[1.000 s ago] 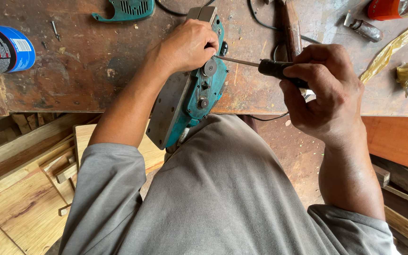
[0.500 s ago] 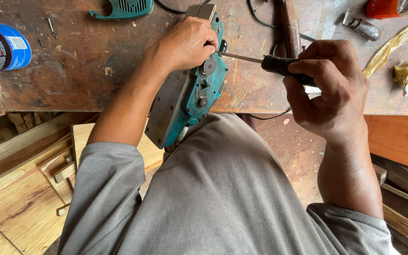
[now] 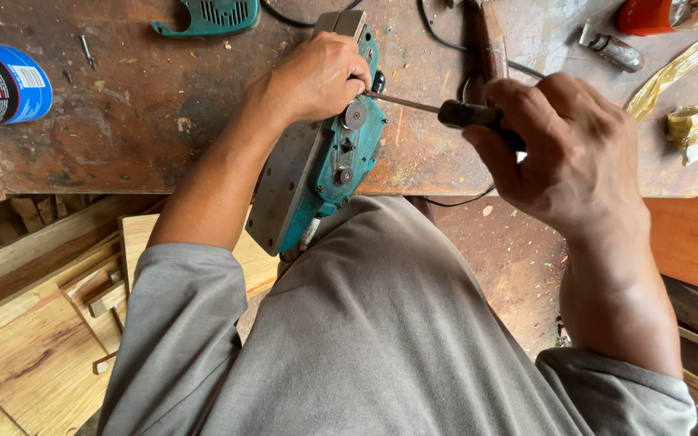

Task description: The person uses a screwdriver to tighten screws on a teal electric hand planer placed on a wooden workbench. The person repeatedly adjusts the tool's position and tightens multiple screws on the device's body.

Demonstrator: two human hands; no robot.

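Head view looks down on a teal electric planer (image 3: 325, 153) lying on its side, half on the scarred wooden worktop (image 3: 123, 121) and half over its front edge, against the person's grey shirt. The left hand (image 3: 317, 77) has its grip pressed together over the planer's upper body, pinning it down. The right hand (image 3: 563, 149) has its grip wrapped tight around the dark handle of a screwdriver (image 3: 438, 109), whose thin shaft runs level to the left and meets the planer beside a round metal pulley (image 3: 355, 114), close under the left fingers.

The chief risk, as I judge it, is the tip slipping out of its seat: the shaft points straight towards the left hand, so a sudden slip under pressure could drive it into those fingers. Because the planer overhangs the edge, hard twisting might also roll it or tip it off towards the lap. An angled shaft could chew the fastener's head. A black cord (image 3: 438, 36) trails behind, and whether it is plugged in cannot be told.
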